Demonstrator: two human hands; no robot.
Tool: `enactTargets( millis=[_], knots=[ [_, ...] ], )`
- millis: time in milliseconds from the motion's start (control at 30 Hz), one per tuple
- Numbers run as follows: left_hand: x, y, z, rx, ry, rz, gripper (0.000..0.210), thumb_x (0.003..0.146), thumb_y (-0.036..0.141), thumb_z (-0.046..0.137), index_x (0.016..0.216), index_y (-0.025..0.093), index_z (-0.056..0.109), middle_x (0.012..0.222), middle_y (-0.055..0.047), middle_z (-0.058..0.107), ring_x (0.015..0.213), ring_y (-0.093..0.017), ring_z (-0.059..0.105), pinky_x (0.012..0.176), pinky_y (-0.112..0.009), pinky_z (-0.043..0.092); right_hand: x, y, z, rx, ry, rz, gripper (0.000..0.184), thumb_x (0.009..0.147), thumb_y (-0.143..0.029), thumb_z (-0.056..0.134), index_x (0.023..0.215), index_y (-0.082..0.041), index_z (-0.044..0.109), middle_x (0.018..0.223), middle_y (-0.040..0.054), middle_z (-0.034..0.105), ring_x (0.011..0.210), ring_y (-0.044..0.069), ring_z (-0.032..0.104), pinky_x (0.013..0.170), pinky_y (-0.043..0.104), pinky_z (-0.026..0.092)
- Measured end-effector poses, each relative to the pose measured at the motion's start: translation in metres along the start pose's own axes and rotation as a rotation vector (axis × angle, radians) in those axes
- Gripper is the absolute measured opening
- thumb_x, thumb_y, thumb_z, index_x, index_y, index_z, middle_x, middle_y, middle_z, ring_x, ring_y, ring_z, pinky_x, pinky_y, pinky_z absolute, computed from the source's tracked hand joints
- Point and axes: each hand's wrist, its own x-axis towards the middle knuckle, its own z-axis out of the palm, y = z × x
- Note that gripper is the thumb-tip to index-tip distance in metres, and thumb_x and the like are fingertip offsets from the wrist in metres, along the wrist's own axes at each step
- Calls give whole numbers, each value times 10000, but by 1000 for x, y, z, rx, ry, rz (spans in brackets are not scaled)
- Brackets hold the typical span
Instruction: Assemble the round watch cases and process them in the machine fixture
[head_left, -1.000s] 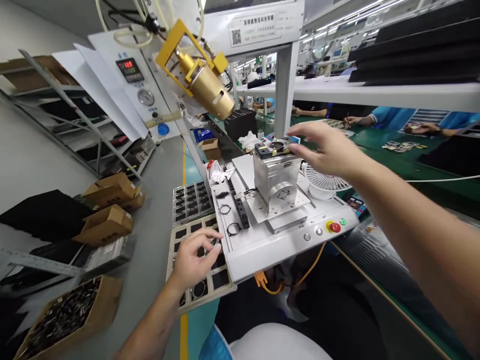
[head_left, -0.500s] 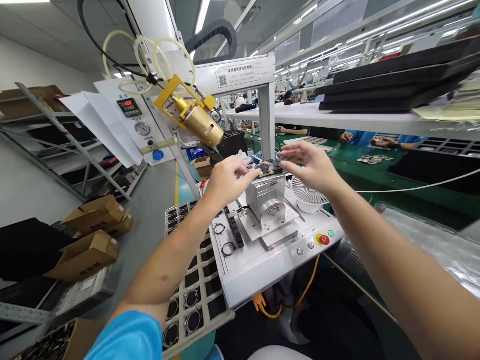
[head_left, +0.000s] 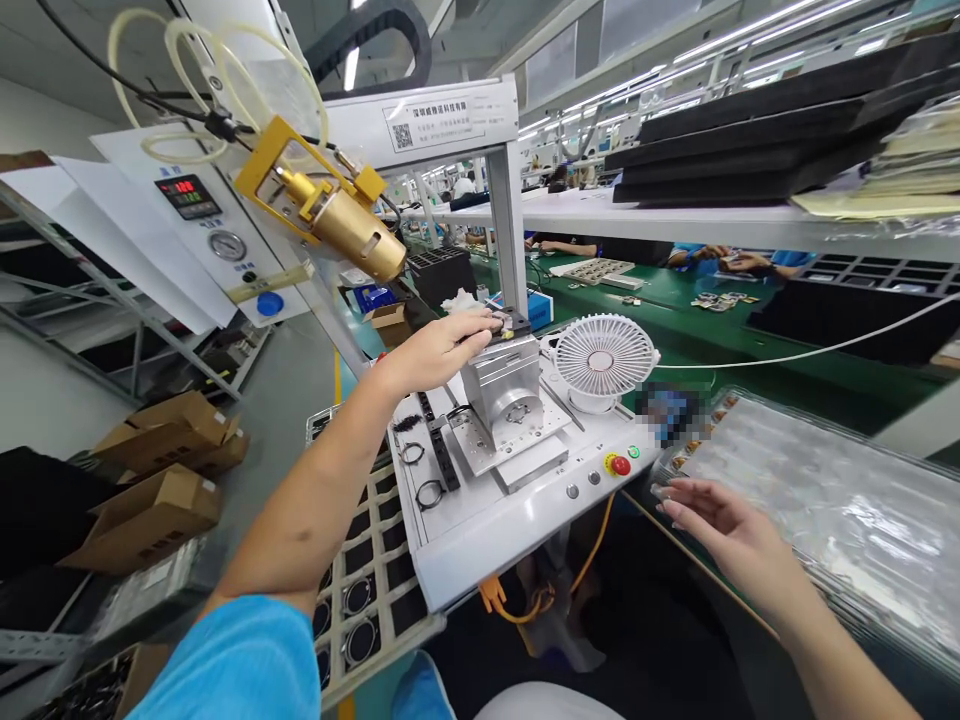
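My left hand (head_left: 442, 350) reaches over the metal block (head_left: 502, 385) of the machine. Its fingers lie stretched out at the black fixture (head_left: 517, 325) on top, where a small part sits, mostly hidden by the fingertips. My right hand (head_left: 739, 540) is apart from the machine, low on the right, beside the clear plastic trays (head_left: 840, 510). Its fingers are curled towards the thumb, with a small pale bit at the tips that I cannot make out. Above and left of the fixture hangs the gold dispensing head (head_left: 356, 235), tilted.
A white fan (head_left: 604, 360) stands right of the block. On the machine's front edge are a red stop button (head_left: 620, 466) and other buttons. A compartment tray (head_left: 382, 570) with round parts lies at left. Black foam sheets (head_left: 750, 150) are stacked on the shelf. Co-workers' hands (head_left: 720, 258) show behind.
My right hand has moved away from the fixture, down and right to beside the clear trays. My left hand stays at the fixture, its fingers now lying over it. The view has shifted right.
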Motion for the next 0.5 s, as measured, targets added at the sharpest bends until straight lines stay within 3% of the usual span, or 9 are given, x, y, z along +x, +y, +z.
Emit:
enactTargets(
  millis=[67,167,300,400,500],
  knots=[
    [5,1,1,52,37,-19,398,1000,307,451,1272,203,722,1419,-89,686,1360,-255,577,1171,-411,409,0,6,5,24,-24,52,704,607,-741,863,997,-174,713,1049,170,777,1026,363,746,978,495,611],
    [17,7,1,77,112,-131,309,947,313,532,1000,187,809,1091,-84,806,1035,-250,713,951,-360,520,1,4,14,74,-53,55,718,592,-742,870,994,-170,707,1047,173,776,1027,348,746,990,474,606],
    [30,16,-2,48,134,-223,306,870,367,650,661,166,748,736,-54,748,715,-189,652,697,-309,463,-3,-1,19,108,-59,35,685,615,-724,867,986,-170,705,1045,174,773,995,332,752,932,441,630],
    [35,21,-3,100,133,-267,302,845,374,677,639,161,734,597,-29,653,554,-146,522,581,-308,371,-5,3,18,112,-69,42,667,635,-712,860,994,-170,706,1048,171,772,992,324,751,908,421,634],
    [35,23,-4,179,108,-262,269,865,350,658,687,164,737,580,-17,622,517,-135,463,563,-313,334,-6,9,16,104,-56,71,672,619,-706,867,989,-167,708,1043,168,770,988,322,748,886,406,636]
  ],
)
